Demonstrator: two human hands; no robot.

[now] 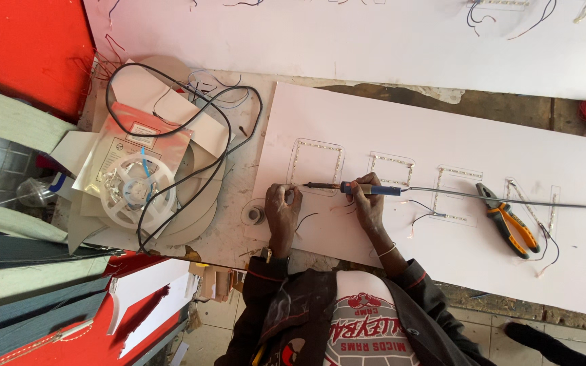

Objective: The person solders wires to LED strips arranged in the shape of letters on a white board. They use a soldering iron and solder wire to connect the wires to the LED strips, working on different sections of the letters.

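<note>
Now your right hand (369, 196) grips the blue-handled soldering iron (354, 188), tip at the leftmost LED strip outline (316, 166) on the white board (442, 244); your left hand (283, 203), fingers curled, presses beside it. Keep the tip steady and brief.

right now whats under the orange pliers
The orange pliers lie on the white board, across a grey cable and beside a black wire. Whatever board surface sits directly beneath them is covered.

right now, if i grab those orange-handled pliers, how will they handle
The pliers probably feel stiff and heavy for their size, given the metal jaws. Lying flat on the white board, they shouldn't roll. The handles sit splayed, so they may swing.
</note>
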